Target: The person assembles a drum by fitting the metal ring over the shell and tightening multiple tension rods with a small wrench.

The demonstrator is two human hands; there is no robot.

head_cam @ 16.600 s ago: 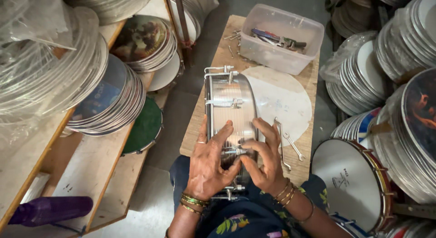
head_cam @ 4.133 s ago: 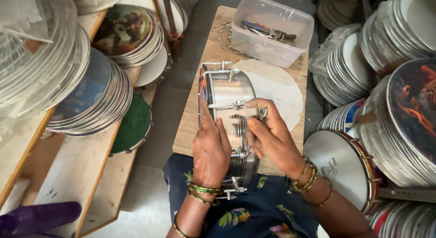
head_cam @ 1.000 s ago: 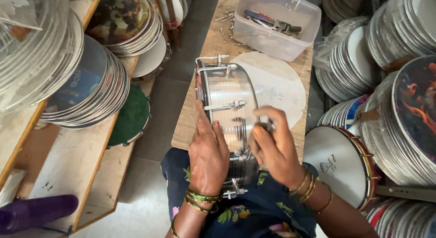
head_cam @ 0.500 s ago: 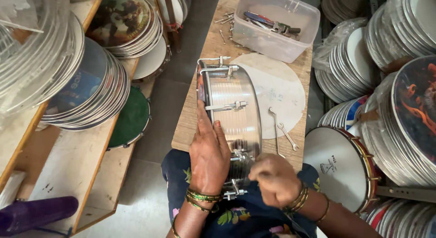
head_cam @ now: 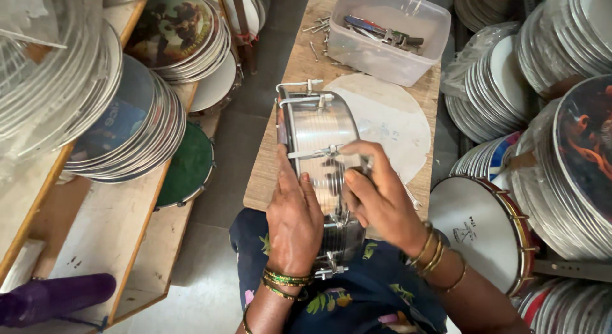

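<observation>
- Drum shell [head_cam: 315, 133], shiny metal w/ tension rods, lies on its side, near end on my lap, far end on the wooden bench [head_cam: 280, 155].
- Left hand [head_cam: 294, 220] lies flat on the shell's near part, fingers stretched out, steadying not clamping. Right hand [head_cam: 376, 193] has its fingers curled at the shell's side rim, pinching sth small by a lug; can't tell what exactly, too hidden.
- Risk: shell is round and only half supported. If my left palm slips on the slick metal it could roll off the bench twd the floor gap on the left.
- Risk: the small part in my right fingertips could drop between lap and bench, hard to find.
- Risk: a loose rod [head_cam: 411, 197] lies just beside my right hand; a nudge may knock it off the edge.
- Clear plastic tub [head_cam: 389, 50] w/ tools at the far bench end, loose screws [head_cam: 319, 34] beside it; no label visible.
- White round drum skin [head_cam: 389, 120] flat under the shell, faint marks, unreadable.
- White drum w/ red-gold rim [head_cam: 484, 235] at right, small dark print near the middle.
- Stacked picture-printed heads [head_cam: 172, 31] on the left shelf; purple bottle [head_cam: 54, 299] low left, no label seen.
</observation>
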